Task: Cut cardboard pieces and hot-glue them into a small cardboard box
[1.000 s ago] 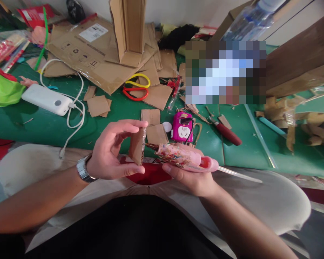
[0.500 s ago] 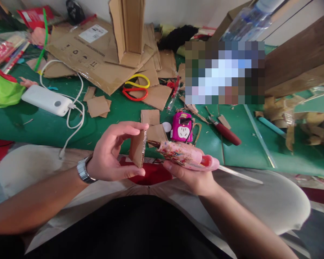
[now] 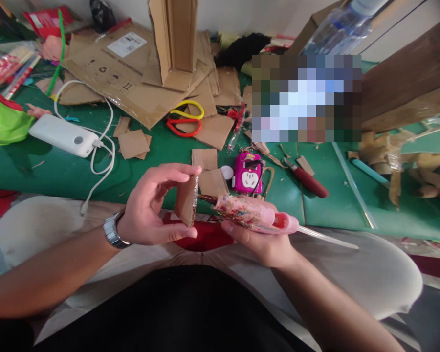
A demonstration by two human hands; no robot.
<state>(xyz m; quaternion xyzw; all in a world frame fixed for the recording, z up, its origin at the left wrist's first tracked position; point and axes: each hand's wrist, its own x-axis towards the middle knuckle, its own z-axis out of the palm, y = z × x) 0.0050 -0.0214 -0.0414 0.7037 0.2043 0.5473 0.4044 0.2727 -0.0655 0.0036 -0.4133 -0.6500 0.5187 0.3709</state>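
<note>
Between the fingers and thumb of my left hand (image 3: 146,208) is a small cardboard piece (image 3: 185,200), its corrugated edge turned to the right. My right hand (image 3: 258,239) is wrapped round a pink hot glue gun (image 3: 244,212), smeared with coloured residue. The gun's dark nozzle is at the corrugated edge, around its middle; whether it touches, I cannot tell. A clear glue stick (image 3: 328,237) juts from the back of the gun. Just beyond my hands, cardboard squares (image 3: 213,182) and a magenta power socket (image 3: 248,173) lie on the green surface (image 3: 161,154).
Scissors with red and yellow handles (image 3: 185,119) lie beyond my hands. A white power bank (image 3: 61,136) with a cable is at the left. Flattened cardboard (image 3: 110,73) and an upright cardboard form (image 3: 176,44) are at the back. A red-handled tool (image 3: 308,181) lies right.
The glue gun's nozzle has shifted slightly down along the cardboard's edge. My left hand has hardly moved and both grips are the same.
</note>
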